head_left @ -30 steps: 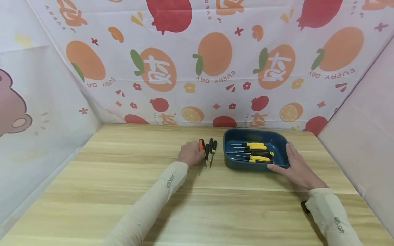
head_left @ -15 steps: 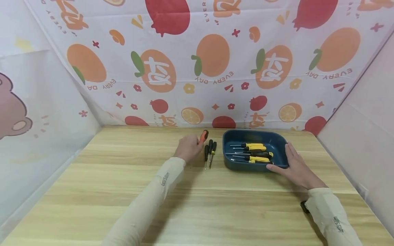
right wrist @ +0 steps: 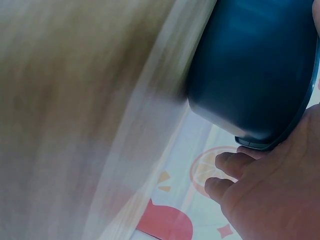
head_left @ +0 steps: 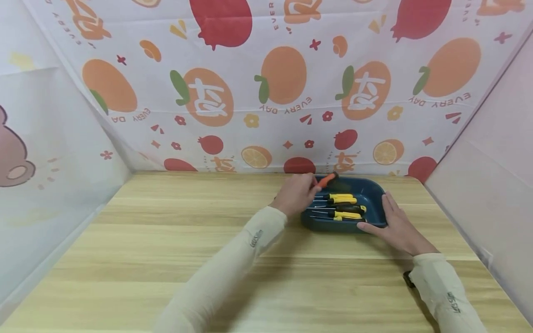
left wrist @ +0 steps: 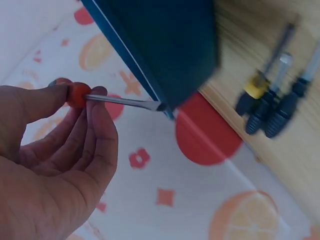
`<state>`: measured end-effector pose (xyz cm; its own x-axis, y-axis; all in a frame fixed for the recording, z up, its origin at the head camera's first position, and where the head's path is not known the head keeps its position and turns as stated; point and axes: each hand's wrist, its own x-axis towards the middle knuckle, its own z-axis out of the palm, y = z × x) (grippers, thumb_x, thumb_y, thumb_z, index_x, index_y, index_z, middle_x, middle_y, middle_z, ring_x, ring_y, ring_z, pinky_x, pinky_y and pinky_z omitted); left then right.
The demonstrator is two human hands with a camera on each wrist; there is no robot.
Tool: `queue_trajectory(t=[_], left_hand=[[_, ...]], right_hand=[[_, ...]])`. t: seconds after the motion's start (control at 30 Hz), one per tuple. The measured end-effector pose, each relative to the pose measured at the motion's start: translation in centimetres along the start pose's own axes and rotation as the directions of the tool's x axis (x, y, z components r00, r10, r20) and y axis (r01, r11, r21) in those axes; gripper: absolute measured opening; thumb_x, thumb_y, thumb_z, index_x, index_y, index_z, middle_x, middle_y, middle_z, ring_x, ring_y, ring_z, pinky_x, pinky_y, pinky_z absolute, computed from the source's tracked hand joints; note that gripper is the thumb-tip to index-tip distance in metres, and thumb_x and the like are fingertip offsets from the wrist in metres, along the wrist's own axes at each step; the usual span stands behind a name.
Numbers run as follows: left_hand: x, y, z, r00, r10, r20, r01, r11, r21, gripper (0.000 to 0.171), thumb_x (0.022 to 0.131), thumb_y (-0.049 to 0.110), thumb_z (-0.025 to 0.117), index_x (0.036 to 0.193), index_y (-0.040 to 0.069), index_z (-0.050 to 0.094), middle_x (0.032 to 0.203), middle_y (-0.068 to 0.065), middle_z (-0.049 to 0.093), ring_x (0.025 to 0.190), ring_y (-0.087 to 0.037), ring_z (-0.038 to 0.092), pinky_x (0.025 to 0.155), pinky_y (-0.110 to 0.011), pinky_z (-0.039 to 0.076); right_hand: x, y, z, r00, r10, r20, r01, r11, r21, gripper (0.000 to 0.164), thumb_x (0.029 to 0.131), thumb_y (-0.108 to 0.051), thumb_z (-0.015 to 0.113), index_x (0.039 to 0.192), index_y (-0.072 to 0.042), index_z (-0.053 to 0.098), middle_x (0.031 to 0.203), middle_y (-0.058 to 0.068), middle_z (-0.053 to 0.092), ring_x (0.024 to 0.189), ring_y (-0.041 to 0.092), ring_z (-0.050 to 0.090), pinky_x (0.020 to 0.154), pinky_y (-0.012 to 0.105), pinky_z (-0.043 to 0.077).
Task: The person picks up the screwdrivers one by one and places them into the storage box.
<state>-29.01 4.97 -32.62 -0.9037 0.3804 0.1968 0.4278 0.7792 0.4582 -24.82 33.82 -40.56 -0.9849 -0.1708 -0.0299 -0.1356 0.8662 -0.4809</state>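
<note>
The left hand pinches the orange screwdriver over the blue box's left end. The right hand, well apart, rests with extended fingers on the right end. The handle points right and away, slanted against the screwdrivers inside. Three dark screwdrivers lie nearer the left hand.

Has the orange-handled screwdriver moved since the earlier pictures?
Yes, rightward in the head view: the orange-handled screwdriver was left of the blue tray, which has stayed put; now, in the left hand, its handle overlaps the tray's far rim.
</note>
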Motion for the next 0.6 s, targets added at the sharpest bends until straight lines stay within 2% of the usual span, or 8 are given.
queue_trajectory(t=[0.13,0.33,0.47,0.6], left_hand=[[1.0,1.4,1.4,0.996,0.048,0.073,-0.052,0.997,0.049,0.018,0.090,0.030,0.063,0.099,0.014,0.064,0.079,0.005,0.058,0.066,-0.011,0.053,0.063,-0.019,0.046],[2.3,3.1,3.8,0.980,0.042,0.195,-0.066,0.990,0.121,0.020,0.090,0.027,0.064,0.105,0.013,0.066,0.080,0.004,0.063,0.061,-0.010,0.055,0.058,-0.018,0.046],[2.9,3.9,5.2,0.971,0.043,0.237,-0.083,0.983,0.162,0.022,0.089,0.027,0.066,0.107,0.014,0.066,0.082,0.003,0.063,0.060,-0.011,0.056,0.060,-0.020,0.048],[3.3,4.4,6.6,0.964,0.060,0.260,-0.119,0.969,0.218,0.022,0.088,0.028,0.068,0.106,0.016,0.066,0.086,0.003,0.064,0.062,-0.009,0.056,0.067,-0.021,0.051]], right_hand=[[0.2,0.0,-0.1,1.000,0.009,0.001,-0.009,1.000,-0.004,0.117,0.079,-0.070,0.056,0.147,-0.004,-0.013,0.154,0.009,-0.023,0.140,0.046,-0.003,0.102,0.067,0.014],[0.4,0.0,-0.2,1.000,0.003,-0.006,-0.003,1.000,-0.003,0.117,0.079,-0.069,0.056,0.148,-0.005,-0.013,0.154,0.008,-0.022,0.140,0.045,-0.004,0.103,0.067,0.014],[0.4,0.1,-0.2,1.000,-0.005,-0.005,0.005,1.000,0.005,0.116,0.079,-0.068,0.057,0.148,-0.005,-0.013,0.154,0.008,-0.022,0.140,0.043,-0.004,0.103,0.067,0.015],[0.5,0.1,-0.1,1.000,-0.007,-0.008,0.007,1.000,0.006,0.116,0.079,-0.067,0.058,0.148,-0.004,-0.011,0.155,0.008,-0.021,0.140,0.043,-0.004,0.103,0.067,0.015]])
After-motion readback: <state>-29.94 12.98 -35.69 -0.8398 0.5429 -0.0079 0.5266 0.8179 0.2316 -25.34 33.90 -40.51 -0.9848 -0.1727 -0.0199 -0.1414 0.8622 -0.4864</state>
